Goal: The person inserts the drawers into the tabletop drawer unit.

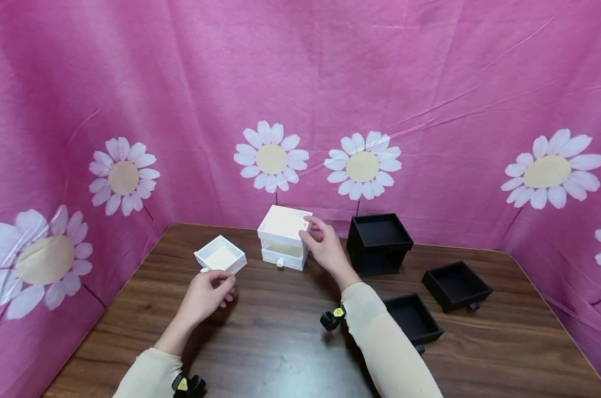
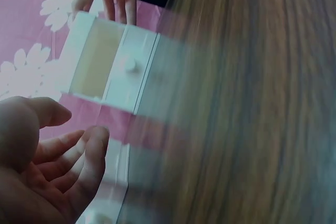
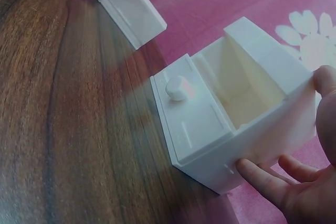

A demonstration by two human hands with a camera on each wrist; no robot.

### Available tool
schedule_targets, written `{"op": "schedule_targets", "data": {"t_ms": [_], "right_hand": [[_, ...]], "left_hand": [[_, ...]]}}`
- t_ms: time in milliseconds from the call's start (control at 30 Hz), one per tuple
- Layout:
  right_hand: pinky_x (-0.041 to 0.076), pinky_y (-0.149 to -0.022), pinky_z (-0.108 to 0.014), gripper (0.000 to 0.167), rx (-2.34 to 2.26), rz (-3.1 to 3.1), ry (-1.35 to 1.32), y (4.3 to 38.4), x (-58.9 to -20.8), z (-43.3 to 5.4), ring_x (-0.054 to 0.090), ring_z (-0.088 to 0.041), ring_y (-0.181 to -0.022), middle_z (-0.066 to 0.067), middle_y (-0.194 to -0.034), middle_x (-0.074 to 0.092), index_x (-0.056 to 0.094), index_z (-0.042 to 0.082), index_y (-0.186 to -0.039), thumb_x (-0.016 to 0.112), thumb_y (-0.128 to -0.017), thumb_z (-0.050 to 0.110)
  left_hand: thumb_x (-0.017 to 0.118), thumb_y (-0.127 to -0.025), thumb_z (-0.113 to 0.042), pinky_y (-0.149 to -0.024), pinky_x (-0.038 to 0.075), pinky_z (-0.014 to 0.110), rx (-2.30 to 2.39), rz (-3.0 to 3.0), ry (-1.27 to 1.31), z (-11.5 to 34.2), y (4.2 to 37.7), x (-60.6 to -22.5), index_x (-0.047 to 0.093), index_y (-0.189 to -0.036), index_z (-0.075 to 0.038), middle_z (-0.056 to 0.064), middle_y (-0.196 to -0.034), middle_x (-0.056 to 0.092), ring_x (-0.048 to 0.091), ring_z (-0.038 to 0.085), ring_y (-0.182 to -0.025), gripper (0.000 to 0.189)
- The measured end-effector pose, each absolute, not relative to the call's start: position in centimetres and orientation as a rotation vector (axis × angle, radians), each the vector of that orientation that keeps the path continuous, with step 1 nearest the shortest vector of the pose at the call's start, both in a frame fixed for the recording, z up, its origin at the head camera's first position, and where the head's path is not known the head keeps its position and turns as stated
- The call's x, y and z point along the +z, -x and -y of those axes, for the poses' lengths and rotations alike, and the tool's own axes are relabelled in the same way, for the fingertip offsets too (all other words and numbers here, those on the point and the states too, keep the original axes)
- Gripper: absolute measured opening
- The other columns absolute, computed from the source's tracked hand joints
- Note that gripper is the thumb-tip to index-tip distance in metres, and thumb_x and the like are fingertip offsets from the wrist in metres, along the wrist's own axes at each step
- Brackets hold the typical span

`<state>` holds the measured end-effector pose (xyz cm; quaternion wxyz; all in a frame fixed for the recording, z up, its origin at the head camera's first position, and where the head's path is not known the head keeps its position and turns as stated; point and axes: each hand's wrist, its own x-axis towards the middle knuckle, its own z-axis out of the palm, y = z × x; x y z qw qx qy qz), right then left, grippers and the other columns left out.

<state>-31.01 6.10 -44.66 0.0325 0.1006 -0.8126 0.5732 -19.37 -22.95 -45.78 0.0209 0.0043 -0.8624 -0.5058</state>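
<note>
A white two-tier mini drawer cabinet (image 1: 284,221) stands at the back of the table. Its upper slot is vacant, while a lower drawer with a round knob (image 3: 178,88) sits in place. At the cabinet's right side is my right hand (image 1: 326,250), its thumb by the top edge and its fingertips against the side wall. A loose white drawer (image 1: 238,266) lies to the left of the cabinet. My left hand (image 1: 204,296) is just in front of that drawer, fingers loosely bent with nothing between them; in the left wrist view thumb and fingertips stand apart.
Right of the white cabinet stands a black cabinet (image 1: 356,256) with its front slot unfilled. Two black drawers lie on the wooden table (image 1: 261,337): one (image 1: 437,288) at the right, another (image 1: 432,335) nearer, partly behind my right sleeve. A pink flowered cloth (image 1: 305,72) hangs behind.
</note>
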Motion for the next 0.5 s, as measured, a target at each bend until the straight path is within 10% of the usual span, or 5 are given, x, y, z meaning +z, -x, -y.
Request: {"op": "schedule_targets", "data": {"t_ms": [500], "right_hand": [[0.065,-0.095,-0.046,0.049,1.774,2.499,-0.310,31.1,-44.7,-6.1,0.068,-0.044,-0.130,-0.027,-0.145,0.054,0.060,0.013,-0.152,0.071,-0.106,0.023]], "left_hand": [[0.064,-0.102,-0.009,-0.054,0.060,0.028,-1.394,2.677,-0.298,27.7,19.7,-46.5,0.070,-0.110,0.011,0.011,-0.078,0.075,0.069,0.014,-0.057,0.022]]}}
